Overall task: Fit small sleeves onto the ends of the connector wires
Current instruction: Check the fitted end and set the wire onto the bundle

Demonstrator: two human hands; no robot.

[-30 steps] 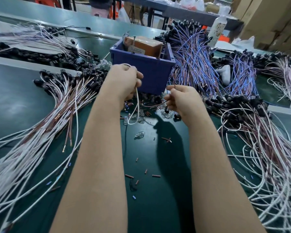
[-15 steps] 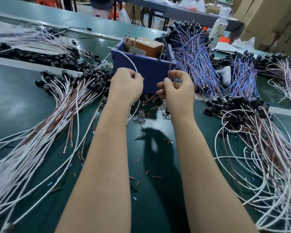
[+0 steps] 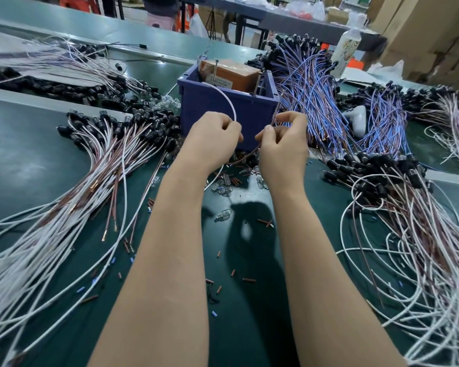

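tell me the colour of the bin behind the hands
Dark blue bin, best in the head view.

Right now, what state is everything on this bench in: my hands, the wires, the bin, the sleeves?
left hand, pinching the white wire
right hand, pinching the brown wire
white wire, arcing up in front of the bin
brown wire, hanging slack below the hands
blue bin, upright, holding a brown box
loose sleeves, scattered on the mat

Two bare forearms, slender at the wrists; bare left grip [image 3: 214, 139] and bare right grip [image 3: 284, 145], short fingernails.
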